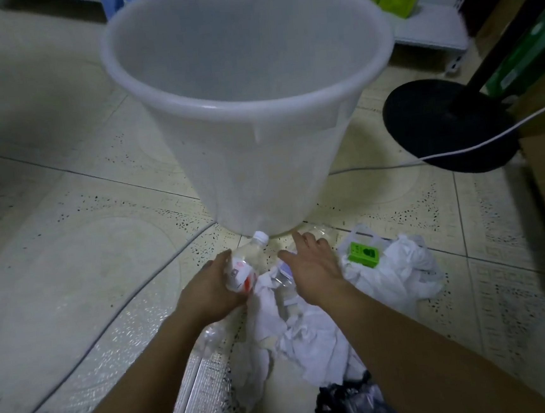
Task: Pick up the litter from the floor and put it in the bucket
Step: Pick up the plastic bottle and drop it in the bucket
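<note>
Head view: left hand point(205, 288) grips bottle point(245, 264) (capped) near bucket point(249, 103).

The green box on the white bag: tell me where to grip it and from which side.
Pinch the green box across its two long side faces, coming from above with the right hand, which hovers open beside it. It lies flat on the soft white bag, top face clear.

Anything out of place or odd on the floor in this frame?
Yes. Litter lies heaped in front of the translucent white plastic bucket: crumpled white tissues, a small green box and a black plastic bag. The bucket looks empty. The left hand grips a clear plastic bottle.
</note>
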The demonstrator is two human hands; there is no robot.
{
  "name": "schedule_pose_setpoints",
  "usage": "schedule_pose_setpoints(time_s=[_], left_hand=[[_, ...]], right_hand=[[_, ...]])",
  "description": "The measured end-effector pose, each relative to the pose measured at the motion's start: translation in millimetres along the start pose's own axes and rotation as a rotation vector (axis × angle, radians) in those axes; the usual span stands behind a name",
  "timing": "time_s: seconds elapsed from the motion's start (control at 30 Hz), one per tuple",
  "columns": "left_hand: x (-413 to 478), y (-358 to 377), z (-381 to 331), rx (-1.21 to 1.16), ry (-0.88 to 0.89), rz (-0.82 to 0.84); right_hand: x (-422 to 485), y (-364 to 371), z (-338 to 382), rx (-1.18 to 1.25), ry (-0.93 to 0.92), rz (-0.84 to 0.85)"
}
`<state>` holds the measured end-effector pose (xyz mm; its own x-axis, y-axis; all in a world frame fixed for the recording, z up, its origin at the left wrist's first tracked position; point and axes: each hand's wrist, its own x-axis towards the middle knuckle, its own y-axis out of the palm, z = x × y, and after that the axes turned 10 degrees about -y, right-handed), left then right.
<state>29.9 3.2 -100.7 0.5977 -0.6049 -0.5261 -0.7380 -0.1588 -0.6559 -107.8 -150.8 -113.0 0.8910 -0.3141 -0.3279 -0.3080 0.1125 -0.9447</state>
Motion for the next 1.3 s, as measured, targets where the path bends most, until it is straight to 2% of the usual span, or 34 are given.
schedule_pose_setpoints(time_s=[0.17, 0.27, 0.37, 0.5, 0.6, 0.67, 0.73, 0.87, 0.97, 1.1, 1.2, 1.3], left_hand=[[-8.8, -25.4, -18.4, -0.024, 0.177, 0.074], [-16.9, -40.7, -45.0, 0.059, 0.279, 0.075], [-31.0, -55.8, -89.3, 0.128, 0.403, 0.098], [-61.5, -76.2, -166.9, 0.132, 0.605, 0.119], [-86.7, -92.8, -224.9, 0.130, 0.690, 0.131], [-98.3, -109.2, -260.0, 0.080, 0.751, 0.089], [-103.9, -128.9, -286.2, 0.018, 0.779, 0.002], [-107.0, -173.3, -305.8, -0.228, 0.641, -0.117], [-97.9, -195.5, -289.9, -0.439, 0.478, -0.142], [-84.5, -218.9, -255.3, -0.666, 0.253, -0.129], [-76.4, -230.3, -230.3, -0.813, 0.112, -0.126], [-69.0, -232.7, -217.5, -0.897, 0.062, -0.065]], right_hand=[[-11.2, -16.2, -18.6, 0.021, -0.015, -0.066], [-23.4, -38.4, -37.6, 0.080, 0.012, -0.068], [-45.7, -72.5, -66.8, 0.150, 0.108, -0.043], [-96.3, -124.0, -122.3, 0.334, 0.342, -0.057], [-133.4, -164.5, -162.4, 0.445, 0.448, -0.147], [-151.8, -194.9, -181.5, 0.511, 0.544, -0.287], [-159.7, -220.7, -189.4, 0.618, 0.594, -0.512], [-153.3, -276.1, -169.5, 0.983, 0.474, -1.000], [-138.8, -316.5, -136.6, 1.162, 0.276, -1.161], [-116.5, -342.9, -88.5, 1.294, 0.103, -1.120], [-89.9, -329.3, -64.6, 1.356, 0.116, -0.990], [-75.6, -314.0, -55.2, 1.347, 0.182, -0.866]])
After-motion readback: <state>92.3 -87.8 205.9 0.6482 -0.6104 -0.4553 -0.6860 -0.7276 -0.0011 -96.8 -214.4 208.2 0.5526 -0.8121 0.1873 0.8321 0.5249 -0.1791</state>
